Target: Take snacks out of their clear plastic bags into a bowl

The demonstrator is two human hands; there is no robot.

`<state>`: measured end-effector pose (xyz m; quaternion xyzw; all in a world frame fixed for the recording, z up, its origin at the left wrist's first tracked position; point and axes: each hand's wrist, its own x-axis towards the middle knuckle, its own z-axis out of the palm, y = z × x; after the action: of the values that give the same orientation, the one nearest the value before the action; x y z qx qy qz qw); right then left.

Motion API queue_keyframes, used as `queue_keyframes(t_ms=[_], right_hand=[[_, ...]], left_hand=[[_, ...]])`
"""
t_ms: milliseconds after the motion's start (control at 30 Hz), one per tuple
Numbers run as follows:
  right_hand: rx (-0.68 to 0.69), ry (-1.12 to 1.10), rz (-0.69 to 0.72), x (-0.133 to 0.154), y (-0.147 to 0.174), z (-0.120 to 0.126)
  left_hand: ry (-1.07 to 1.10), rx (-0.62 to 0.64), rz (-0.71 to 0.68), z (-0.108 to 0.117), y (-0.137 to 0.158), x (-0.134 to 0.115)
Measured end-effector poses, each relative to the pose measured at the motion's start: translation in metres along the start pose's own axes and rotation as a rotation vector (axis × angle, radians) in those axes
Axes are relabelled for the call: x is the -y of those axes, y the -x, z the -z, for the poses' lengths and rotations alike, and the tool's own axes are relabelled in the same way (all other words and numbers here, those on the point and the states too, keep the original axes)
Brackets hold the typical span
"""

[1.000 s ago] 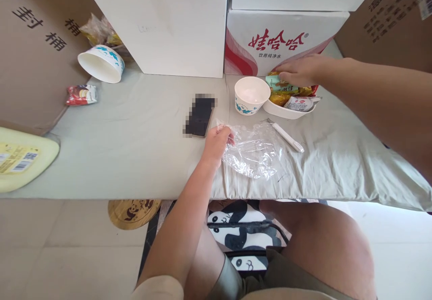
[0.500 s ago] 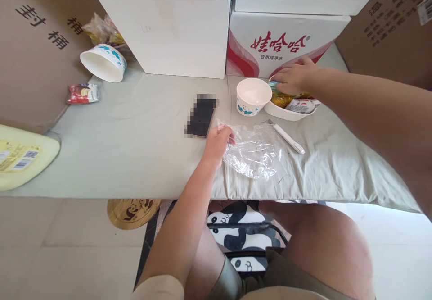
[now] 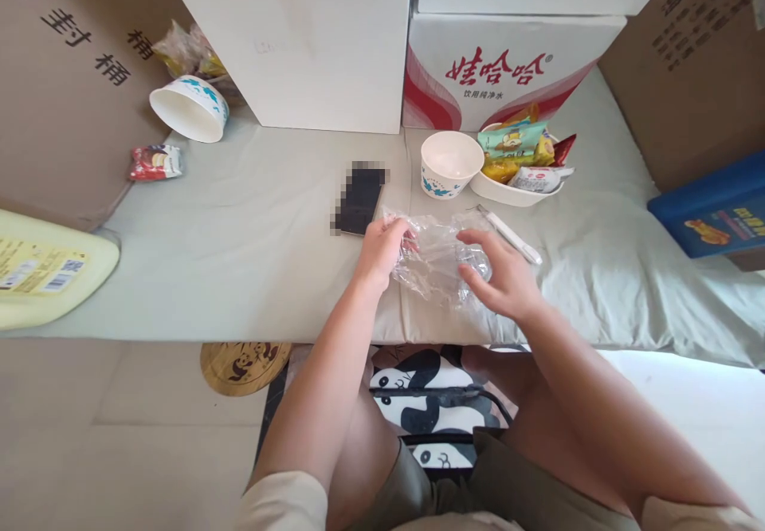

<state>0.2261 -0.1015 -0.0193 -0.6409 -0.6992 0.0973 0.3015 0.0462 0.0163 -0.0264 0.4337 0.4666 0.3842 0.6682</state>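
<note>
My left hand (image 3: 384,252) pinches the left edge of a clear plastic bag (image 3: 431,264) over the cloth-covered surface. At the bag's right side is my right hand (image 3: 499,274), thumb and fingers apart around the crumpled film. Behind the bag stands a white paper bowl (image 3: 451,166) with blue leaves. Beside it, a white oval dish (image 3: 508,193) holds several wrapped snacks (image 3: 514,148). A white utility knife (image 3: 514,236) lies just behind my right hand. Left of the bag lies a dark phone (image 3: 358,200), partly pixelated.
White cartons (image 3: 299,53) and a red-and-white water carton (image 3: 508,68) stand at the back. On the left are a tipped paper bowl (image 3: 191,108), a red-and-white packet (image 3: 156,163) and a pale yellow jug (image 3: 53,272). A blue container (image 3: 711,204) is at right.
My right hand has left the snack dish and come down to the bag's right side, so the snacks are now uncovered. My left hand keeps its pinch on the bag.
</note>
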Motion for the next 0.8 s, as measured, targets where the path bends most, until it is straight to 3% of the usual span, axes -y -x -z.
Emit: queue_keyframes(t_ms=[133, 267, 433, 567, 800], right_hand=[[0.139, 0.083, 0.050, -0.002, 0.030, -0.027], [0.233, 0.117, 0.211, 0.000, 0.035, -0.024], [0.242, 0.118, 0.306, -0.007, 0.039, -0.019], [0.237, 0.140, 0.283, -0.016, 0.042, -0.006], [0.362, 0.276, 0.102, -0.020, 0.050, 0.016]], left_hand=[[-0.066, -0.112, -0.003, 0.014, 0.000, 0.000], [-0.173, -0.209, -0.020, 0.027, 0.000, -0.003], [-0.230, -0.278, -0.070, 0.031, -0.002, -0.006], [-0.302, -0.316, -0.130, 0.032, -0.001, -0.007], [-0.457, -0.432, -0.182, 0.049, -0.001, -0.015]])
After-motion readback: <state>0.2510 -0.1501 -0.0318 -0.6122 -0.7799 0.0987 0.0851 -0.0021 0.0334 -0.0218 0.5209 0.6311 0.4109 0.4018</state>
